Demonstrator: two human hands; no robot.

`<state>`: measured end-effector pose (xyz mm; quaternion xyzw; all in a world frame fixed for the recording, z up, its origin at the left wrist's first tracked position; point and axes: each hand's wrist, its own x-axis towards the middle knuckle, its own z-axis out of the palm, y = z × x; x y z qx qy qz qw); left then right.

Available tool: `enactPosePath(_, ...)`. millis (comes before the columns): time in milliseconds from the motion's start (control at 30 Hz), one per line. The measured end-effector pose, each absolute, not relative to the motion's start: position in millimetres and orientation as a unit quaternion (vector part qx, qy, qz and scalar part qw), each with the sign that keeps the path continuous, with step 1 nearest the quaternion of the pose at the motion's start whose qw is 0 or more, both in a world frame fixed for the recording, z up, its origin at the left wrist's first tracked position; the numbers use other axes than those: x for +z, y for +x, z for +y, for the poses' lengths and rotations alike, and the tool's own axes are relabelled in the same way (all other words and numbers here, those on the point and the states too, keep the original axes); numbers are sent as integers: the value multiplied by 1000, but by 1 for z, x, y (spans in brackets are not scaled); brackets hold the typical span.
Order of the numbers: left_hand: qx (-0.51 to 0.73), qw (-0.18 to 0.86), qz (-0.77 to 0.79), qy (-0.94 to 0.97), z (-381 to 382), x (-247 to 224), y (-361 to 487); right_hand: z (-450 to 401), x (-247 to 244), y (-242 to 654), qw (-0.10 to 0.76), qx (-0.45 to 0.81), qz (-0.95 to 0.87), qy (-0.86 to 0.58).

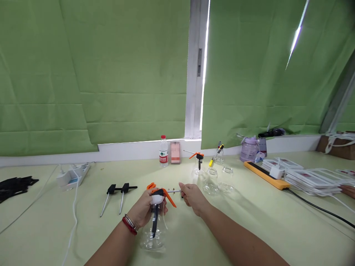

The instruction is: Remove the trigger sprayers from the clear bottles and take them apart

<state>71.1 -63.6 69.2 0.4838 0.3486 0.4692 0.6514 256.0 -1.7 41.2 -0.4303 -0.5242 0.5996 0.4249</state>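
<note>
A clear spray bottle (154, 242) stands upright at the table's near side, with a black spray head, an orange trigger (170, 199) and a black dip tube inside. My left hand (144, 210) is closed around its neck, just under the head. A thin metal spray tube (174, 191) sticks out to the right from the head, and the fingers of my right hand (194, 197) pinch its far end. Several tiny parts lie just behind the tube, too small to name. To the left rest two black spray heads (111, 189) with metal tubes.
Clear open bottles (212, 183) and another bottle with an orange trigger (199, 156) stand behind my right hand. Farther back are a water bottle (163, 153) and a purple jug (249, 150). Power strips (266, 175) lie at both sides. Another person's hand (348, 190) shows far right.
</note>
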Motion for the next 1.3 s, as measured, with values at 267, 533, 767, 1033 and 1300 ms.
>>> enactPosePath(267,496,667,393,394,-58,63,65,3,33,255,490,553,-558,-379)
enactPosePath(533,520,671,416,325,-51,55,61,9,30,255,438,602,-534,-401)
enactPosePath(767,519,682,417,303,-46,46,59,9,29,253,400,634,-514,-417)
enactPosePath(1033,523,680,431,281,-48,52,61,12,25,255,421,631,-508,-408)
enactPosePath(1300,522,678,432,284,-47,50,60,14,25,255,422,646,-515,-373)
